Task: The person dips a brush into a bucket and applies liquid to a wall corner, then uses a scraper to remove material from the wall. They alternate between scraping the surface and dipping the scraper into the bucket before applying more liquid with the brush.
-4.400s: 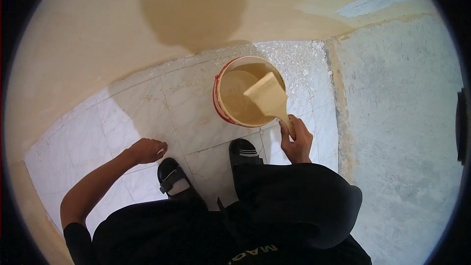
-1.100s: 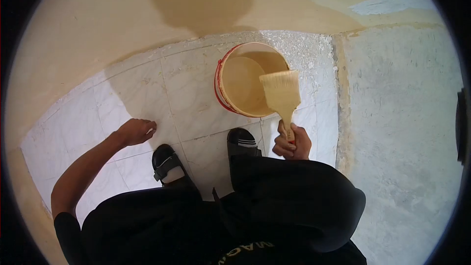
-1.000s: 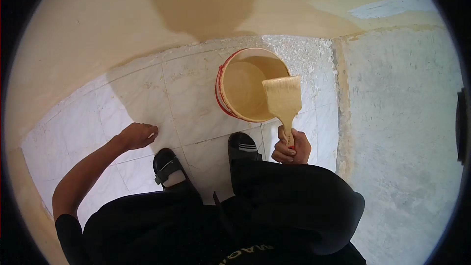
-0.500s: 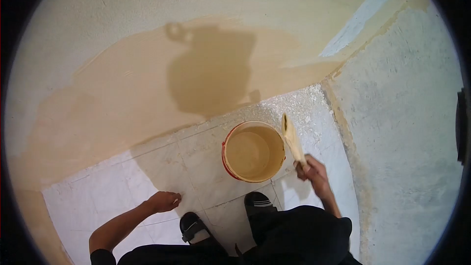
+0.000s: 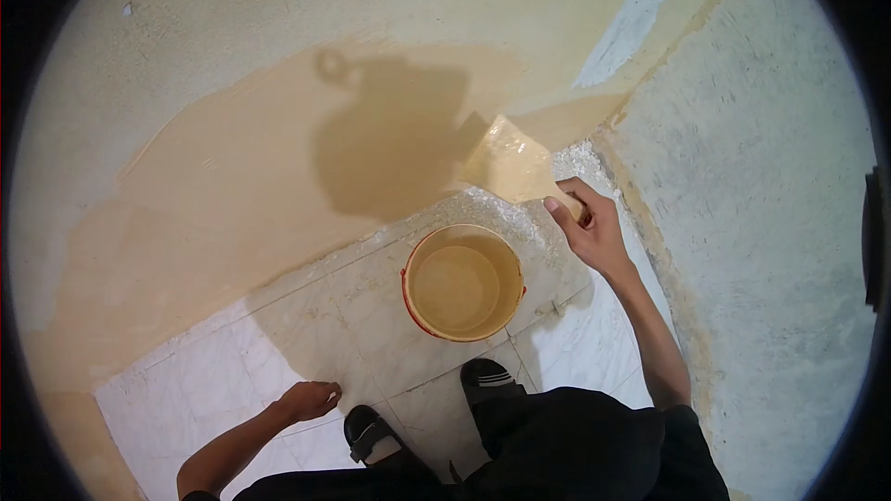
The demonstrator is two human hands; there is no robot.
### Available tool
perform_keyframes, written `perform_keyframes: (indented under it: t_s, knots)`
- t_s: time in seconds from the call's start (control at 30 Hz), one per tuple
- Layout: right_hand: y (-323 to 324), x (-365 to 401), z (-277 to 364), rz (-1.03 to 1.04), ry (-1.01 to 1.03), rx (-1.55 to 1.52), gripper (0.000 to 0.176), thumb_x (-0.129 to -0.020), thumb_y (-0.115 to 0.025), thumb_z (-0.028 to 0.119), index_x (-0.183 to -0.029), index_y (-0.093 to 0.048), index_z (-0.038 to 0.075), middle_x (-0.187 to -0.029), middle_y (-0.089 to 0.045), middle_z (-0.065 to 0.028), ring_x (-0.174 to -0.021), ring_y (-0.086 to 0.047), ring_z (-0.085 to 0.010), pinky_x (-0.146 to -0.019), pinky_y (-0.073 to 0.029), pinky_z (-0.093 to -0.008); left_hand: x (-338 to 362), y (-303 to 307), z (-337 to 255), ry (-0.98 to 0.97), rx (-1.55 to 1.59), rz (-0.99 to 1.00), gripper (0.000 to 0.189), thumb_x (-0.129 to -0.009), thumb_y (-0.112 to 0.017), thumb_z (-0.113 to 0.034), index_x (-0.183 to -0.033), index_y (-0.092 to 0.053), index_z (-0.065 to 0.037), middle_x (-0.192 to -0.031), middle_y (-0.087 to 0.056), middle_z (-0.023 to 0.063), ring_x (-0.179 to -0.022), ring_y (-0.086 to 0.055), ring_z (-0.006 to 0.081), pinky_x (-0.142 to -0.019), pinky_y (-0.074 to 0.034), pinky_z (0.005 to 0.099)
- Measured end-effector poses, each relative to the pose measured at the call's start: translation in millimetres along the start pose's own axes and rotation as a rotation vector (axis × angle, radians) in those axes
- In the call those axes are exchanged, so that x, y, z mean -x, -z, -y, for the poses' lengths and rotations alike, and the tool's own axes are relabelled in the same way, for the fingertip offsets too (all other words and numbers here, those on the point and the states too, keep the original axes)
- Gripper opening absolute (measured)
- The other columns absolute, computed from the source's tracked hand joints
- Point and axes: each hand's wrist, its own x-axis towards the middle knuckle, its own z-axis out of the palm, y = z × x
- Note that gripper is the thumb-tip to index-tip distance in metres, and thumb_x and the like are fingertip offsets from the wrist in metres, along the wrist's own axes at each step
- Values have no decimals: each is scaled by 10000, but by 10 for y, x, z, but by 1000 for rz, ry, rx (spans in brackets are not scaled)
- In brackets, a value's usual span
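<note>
A wide flat brush [image 5: 509,162], coated in wet cream paint, is raised beside the lower part of the wall. My right hand [image 5: 594,227] is wrapped round its handle. Below the brush, a round bucket [image 5: 518,264] with a red outer side stands on the floor and holds beige liquid [image 5: 455,289]. My left hand [image 5: 314,401] hangs low, left of the bucket, with its fingers curled together; what they hold, if anything, is too small to name.
The wall ahead [image 5: 213,158] has a darker beige coated area and a shadow. A grey wall [image 5: 761,176] meets it at the right. White flakes [image 5: 580,165] lie in the corner. My sandalled feet stand on the tiled floor [image 5: 204,376].
My right hand has moved up and forward with the brush, which has turned from edge-on to broad side. My left hand has barely moved. The camera view has shifted slightly.
</note>
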Motion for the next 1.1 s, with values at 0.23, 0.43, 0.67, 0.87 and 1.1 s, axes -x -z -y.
perform_keyframes:
  t_s: [0.23,0.43,0.67,0.87,1.1]
  knots:
    - [10,-413,-8,-105,460,406,174,-852,-659,193,-968,-664,63,-708,-651,-78,-510,-587,-194,-467,-447,-294,-80,105,-6,-25,-23,-30,221,-920,-484,-265,-1044,-556,-97,-899,-656,164,-835,-634,365,-711,-515,454]
    - [-89,-621,56,-47,466,440,203,-858,-653,210,-1006,-670,72,-734,-663,-85,-546,-624,-196,-494,-482,-302,-123,255,-79,-23,14,-116,227,-913,-489,-261,-1046,-561,-92,-895,-655,158,-839,-634,361,-713,-513,455]
    - [319,-820,-272,-126,348,550,213,-851,-655,158,-1011,-671,19,-801,-681,-134,-562,-628,-209,-535,-495,-303,-112,124,10,-9,12,-23,236,-917,-477,-262,-1051,-562,-87,-947,-654,157,-880,-631,350,-758,-509,444]
    - [533,-620,-285,-312,225,638,218,-852,-647,169,-1030,-677,48,-788,-678,-125,-567,-635,-204,-541,-501,-298,-110,108,74,-26,37,-48,249,-928,-484,-280,-1037,-570,-73,-925,-652,169,-862,-632,363,-746,-511,462]
    - [-259,-486,307,-107,418,304,192,-843,-659,175,-995,-682,61,-846,-691,-125,-577,-647,-209,-539,-512,-304,-129,131,136,-41,-10,-89,229,-918,-506,-257,-1032,-573,-71,-910,-653,162,-844,-635,356,-716,-518,441]
